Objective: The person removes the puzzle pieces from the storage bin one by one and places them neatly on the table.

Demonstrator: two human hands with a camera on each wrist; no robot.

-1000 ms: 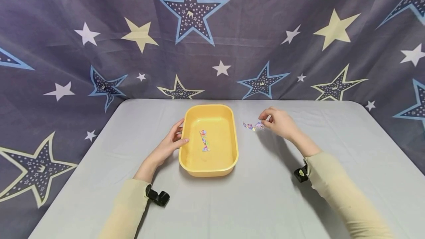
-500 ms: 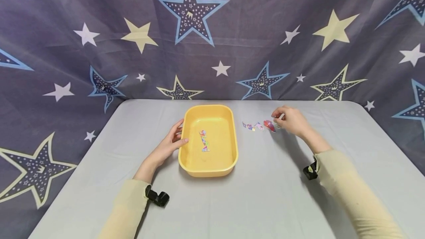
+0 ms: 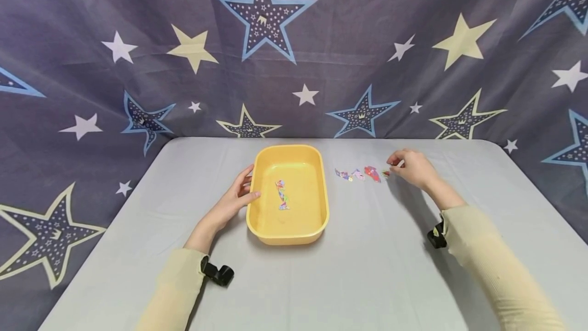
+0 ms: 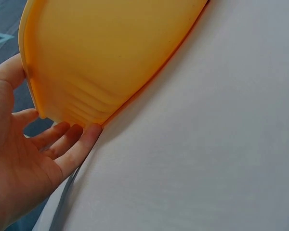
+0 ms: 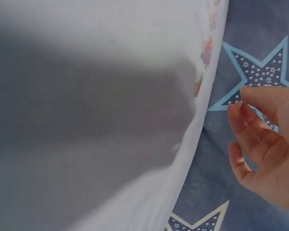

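Note:
My left hand (image 3: 231, 202) holds the yellow plastic tub (image 3: 289, 239) at its left side. The thumb lies over the rim while the other fingers touch the outer wall, as the left wrist view (image 4: 31, 163) shows. Inside the tub lies a narrow, multicoloured flat piece (image 3: 282, 195). My right hand (image 3: 413, 169) is at the right end of a row of small colourful flat pieces. Thumb and index finger pinch a thin piece (image 5: 241, 103), seen edge-on in the right wrist view. Beside the fingertips lie a small green and red piece (image 3: 385, 173) and a larger red piece (image 3: 372, 173).
Farther left in the row are a lilac piece (image 3: 358, 174) and a purple patterned one (image 3: 343, 174), near the tub's right wall. A pale grey cloth covers the table (image 3: 294, 285). Behind its far edge hangs a dark curtain with stars (image 3: 294, 75).
My right hand has moved right along the row, and the lilac, red and green-red pieces have come into sight on the cloth. My left hand and the tub have stayed in place.

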